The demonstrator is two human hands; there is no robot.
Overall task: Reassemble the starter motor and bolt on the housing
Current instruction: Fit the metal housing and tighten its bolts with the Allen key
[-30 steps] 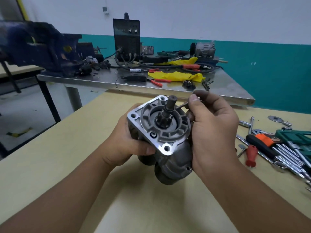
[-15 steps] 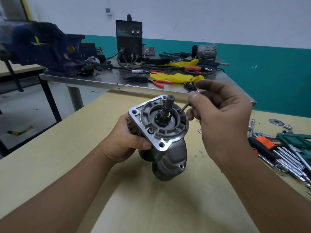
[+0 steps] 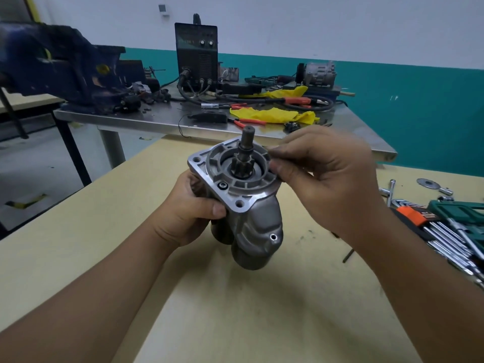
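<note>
The grey starter motor [image 3: 259, 226] is held tilted above the yellow table [image 3: 78, 244], its lower end close to the tabletop. Its bolted-on housing flange [image 3: 235, 191] faces me, with the pinion shaft [image 3: 247, 142] sticking up out of it. My left hand [image 3: 193, 205] grips the motor body from the left, thumb on the flange's near corner. My right hand [image 3: 327, 179] is at the flange's right rim, thumb and forefinger pinching a thin dark piece that is mostly hidden by the fingertips.
A loose black hex key [image 3: 348, 255] lies on the table right of the motor. Farther right are a hex key set in an orange holder [image 3: 416, 216], a green case [image 3: 461, 210] and a washer [image 3: 428, 183]. Behind stands a steel bench [image 3: 157, 119] with a blue vise [image 3: 60, 66].
My right hand has come down from above the shaft to the flange's right rim. The motor has tipped so the shaft stands more upright. The left hand's grip is unchanged.
</note>
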